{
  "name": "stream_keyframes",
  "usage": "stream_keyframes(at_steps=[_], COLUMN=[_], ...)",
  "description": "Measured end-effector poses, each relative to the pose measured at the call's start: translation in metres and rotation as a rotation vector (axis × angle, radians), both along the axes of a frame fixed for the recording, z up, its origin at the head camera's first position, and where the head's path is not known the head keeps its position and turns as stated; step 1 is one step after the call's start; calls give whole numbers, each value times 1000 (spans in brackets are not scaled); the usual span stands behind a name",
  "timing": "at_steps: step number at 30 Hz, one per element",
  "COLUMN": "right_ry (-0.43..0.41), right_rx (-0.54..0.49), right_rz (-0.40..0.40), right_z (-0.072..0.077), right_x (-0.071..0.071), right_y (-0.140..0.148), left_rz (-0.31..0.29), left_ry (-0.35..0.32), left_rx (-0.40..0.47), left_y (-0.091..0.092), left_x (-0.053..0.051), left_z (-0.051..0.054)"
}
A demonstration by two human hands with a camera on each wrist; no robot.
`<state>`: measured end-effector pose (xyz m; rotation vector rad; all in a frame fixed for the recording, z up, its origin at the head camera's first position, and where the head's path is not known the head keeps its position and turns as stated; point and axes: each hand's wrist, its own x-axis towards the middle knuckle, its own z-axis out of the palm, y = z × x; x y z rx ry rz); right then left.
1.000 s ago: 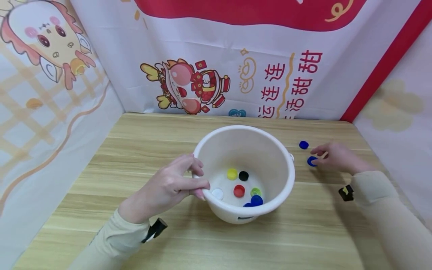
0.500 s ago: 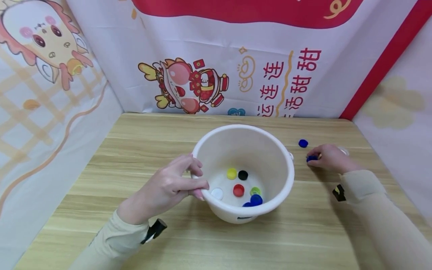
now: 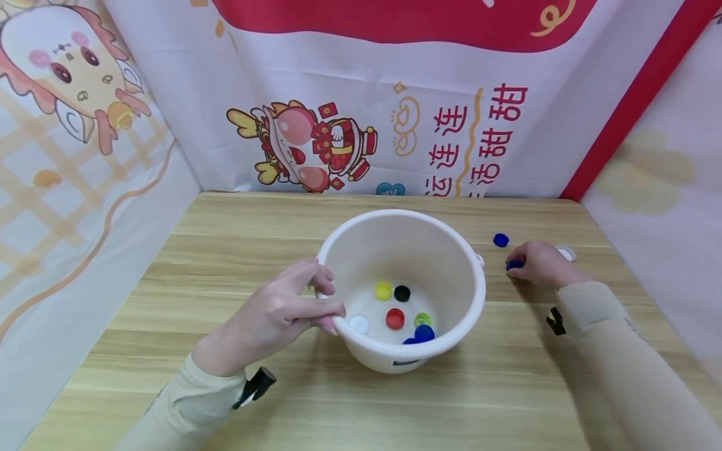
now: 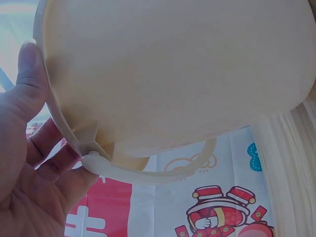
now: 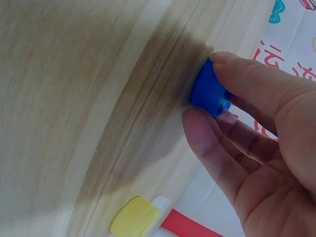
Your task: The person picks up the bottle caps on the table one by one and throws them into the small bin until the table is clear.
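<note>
1. the right hand [image 3: 543, 263] has thumb and fingers closed on a blue cap [image 5: 207, 89] in a light pinch; the cap is at the right side of the wooden table [image 3: 254, 238], outside the bucket [image 3: 395, 250]. whether its edge touches the wood, i cannot tell.
2. the cap looks like thin, hard plastic: probably very light, stiff and hardly fragile. a gentle fingertip pinch should do.
3. its side wall is the best place to take hold, thumb opposite the fingers; the smooth face would likely slip, and squeezing off centre could tip it or flick it away.
4. the left hand [image 3: 276, 307] is clamped on the bucket's rim, near one end of the handle [image 4: 148, 175]. the bucket looks like moulded plastic, fairly light, perhaps with a little give; the thick rim seems the firm place to grip.
5. a second blue cap [image 3: 501, 240] lies on the table just beyond the right hand, with a white cap [image 3: 566, 253] beside that hand; the right wrist view also shows a yellow cap [image 5: 135, 217] nearby. these should handle alike.
6. inside the bucket, loose caps, among them a red cap [image 3: 395, 319] and a black cap [image 3: 402, 293], lie on the floor and would probably slide if it tilts.
</note>
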<state>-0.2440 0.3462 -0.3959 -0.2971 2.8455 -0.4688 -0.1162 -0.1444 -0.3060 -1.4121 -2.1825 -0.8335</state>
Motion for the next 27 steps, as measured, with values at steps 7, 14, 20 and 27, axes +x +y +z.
stream_keyframes(at_steps=[7, 14, 20, 27], right_ry=[-30, -29, -10, 25], right_rx=[-5, -16, -80, -151], right_rz=[-33, -31, -33, -64], right_z=[-4, -6, -7, -12], right_x=[-2, -1, 6, 12], right_y=[0, 5, 11, 16], left_rz=[-5, -16, -14, -9], left_ry=[5, 16, 4, 0], left_rx=[0, 0, -6, -10], left_y=[-1, 1, 0, 0], left_x=[0, -1, 0, 0], left_z=[0, 0, 1, 2])
